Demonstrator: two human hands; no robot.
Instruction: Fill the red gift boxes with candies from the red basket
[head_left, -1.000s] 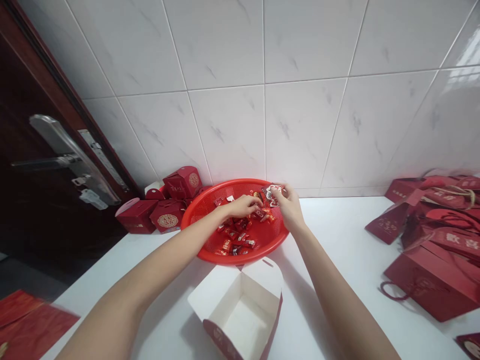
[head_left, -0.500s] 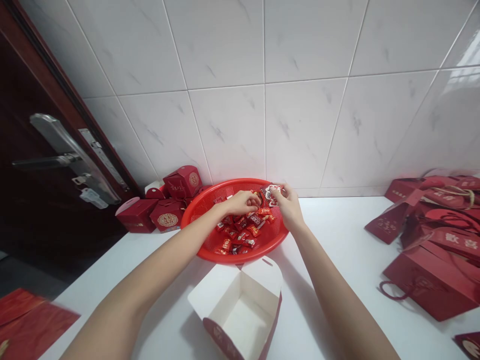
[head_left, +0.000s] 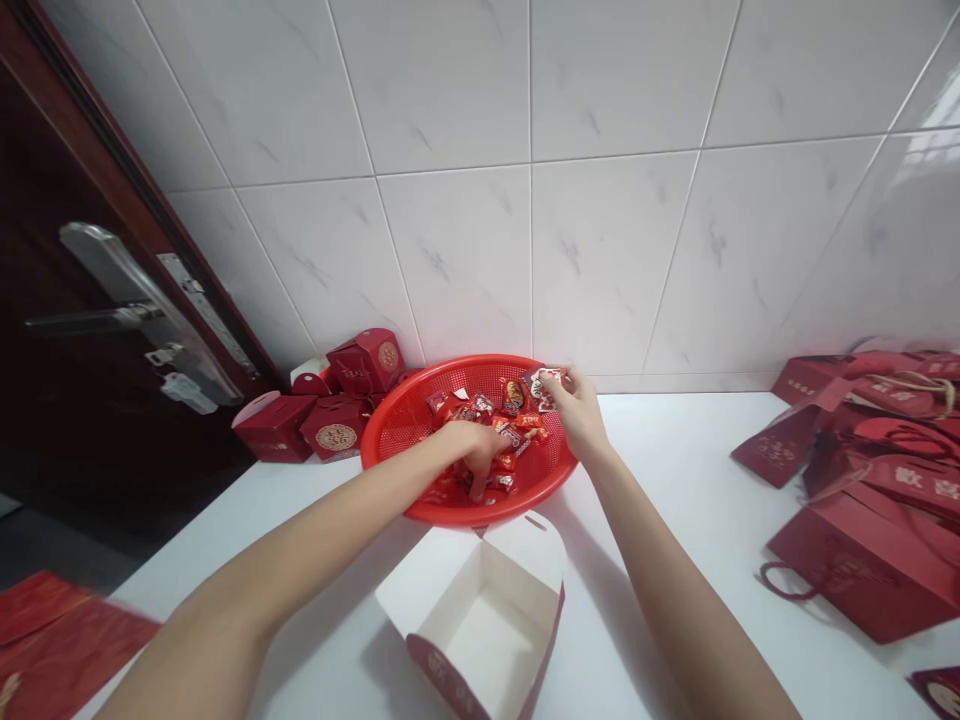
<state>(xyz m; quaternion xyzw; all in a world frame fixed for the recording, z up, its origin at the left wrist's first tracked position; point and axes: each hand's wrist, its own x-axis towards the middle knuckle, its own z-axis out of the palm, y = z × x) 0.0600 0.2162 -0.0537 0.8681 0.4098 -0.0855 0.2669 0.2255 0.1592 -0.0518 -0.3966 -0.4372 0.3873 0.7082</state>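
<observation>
A red plastic basket [head_left: 382, 470] with mesh sides holds several wrapped candies [head_left: 514, 397] in red, orange and dark wrappers. My left hand [head_left: 478, 448] reaches down into it, fingers apart and touching the candies; part of the fingers is hidden by the hand itself. At the basket's right rim, my right hand [head_left: 581, 410] pinches candy packets [head_left: 546, 388] with white and red print. In front of the basket stands an open box [head_left: 495, 630], white inside and dark red outside, its flaps spread and its inside bare.
Small dark red boxes [head_left: 337, 425] are stacked left of the basket by the wall. Several red gift boxes [head_left: 870, 560] with handles crowd the right side of the white table [head_left: 660, 450]. A red bag [head_left: 60, 640] lies at lower left, near a dark door [head_left: 67, 420].
My left hand has moved from the back of the basket toward its front, and its fingers have spread over the candies. My right hand stays at the rim with its packets.
</observation>
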